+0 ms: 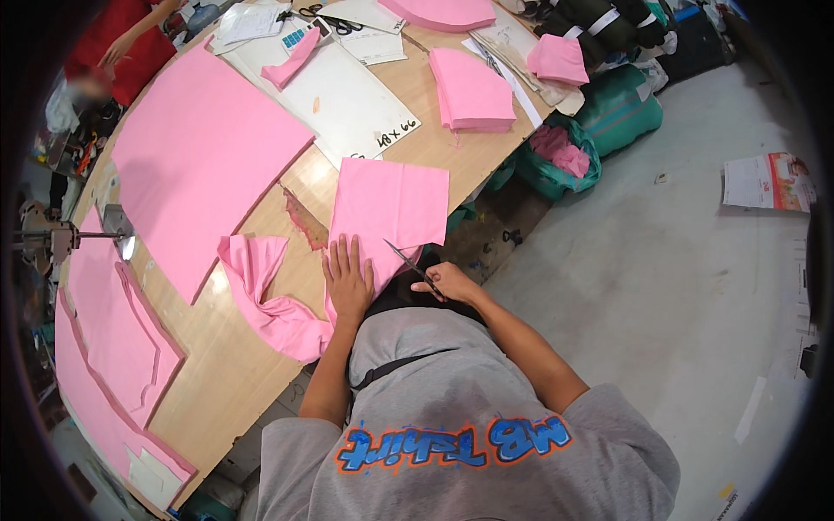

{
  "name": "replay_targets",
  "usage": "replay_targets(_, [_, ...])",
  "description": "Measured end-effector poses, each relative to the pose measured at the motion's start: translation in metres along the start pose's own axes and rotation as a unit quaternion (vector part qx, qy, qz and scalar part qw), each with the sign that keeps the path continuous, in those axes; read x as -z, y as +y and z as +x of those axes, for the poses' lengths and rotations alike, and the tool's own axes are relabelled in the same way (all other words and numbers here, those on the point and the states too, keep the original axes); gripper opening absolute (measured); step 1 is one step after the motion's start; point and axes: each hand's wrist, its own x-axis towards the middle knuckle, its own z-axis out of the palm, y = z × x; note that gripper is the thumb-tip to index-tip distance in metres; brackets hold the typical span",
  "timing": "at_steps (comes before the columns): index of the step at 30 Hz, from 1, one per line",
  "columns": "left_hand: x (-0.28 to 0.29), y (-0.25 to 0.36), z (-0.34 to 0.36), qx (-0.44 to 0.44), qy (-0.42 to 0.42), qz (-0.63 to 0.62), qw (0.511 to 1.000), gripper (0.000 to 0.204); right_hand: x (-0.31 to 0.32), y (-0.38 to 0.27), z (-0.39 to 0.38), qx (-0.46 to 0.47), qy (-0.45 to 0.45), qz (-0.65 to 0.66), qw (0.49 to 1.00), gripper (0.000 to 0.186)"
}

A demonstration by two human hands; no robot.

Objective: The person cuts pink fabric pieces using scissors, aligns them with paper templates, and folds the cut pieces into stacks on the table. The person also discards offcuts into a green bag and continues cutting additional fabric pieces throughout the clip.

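A piece of pink fabric point(391, 200) lies at the table's near edge, its lower part narrowing toward me. My left hand point(349, 282) rests flat on it, fingers stretched out. In my right hand point(447, 284) is a pair of scissors point(405, 259), its blades pointing up and left over the fabric's right edge. Whether the blades are parted I cannot make out. Left of my left hand lies a crumpled pink cloth strip point(287, 317), partly hanging over the table edge.
Large pink fabric stacks point(204, 156) cover the wooden table's point(221, 382) left side. White pattern boards point(347, 95) and another pink stack point(472, 91) lie farther back. A green bag of scraps point(560, 161) stands by the right edge. Someone in red point(130, 43) is at the far left.
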Motion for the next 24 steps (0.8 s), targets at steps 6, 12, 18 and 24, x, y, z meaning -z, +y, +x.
replay_targets(6, [-0.002,0.001,0.0,-0.006,0.01,0.0,1.0,0.065,-0.006,-0.011,0.007,-0.002,-0.015,0.036,0.999,0.056])
replay_targets(12, [-0.001,0.0,-0.001,-0.007,0.007,0.004,1.0,0.065,-0.008,-0.016,0.021,-0.001,-0.005,0.032,0.999,0.057])
replay_targets(18, [0.0,0.001,-0.001,-0.003,-0.007,0.012,1.0,0.066,-0.008,-0.011,0.024,0.006,-0.007,0.043,0.999,0.056])
replay_targets(24, [0.002,0.0,0.002,0.001,-0.003,0.014,1.0,0.067,-0.01,-0.026,0.022,0.005,-0.005,0.031,0.999,0.055])
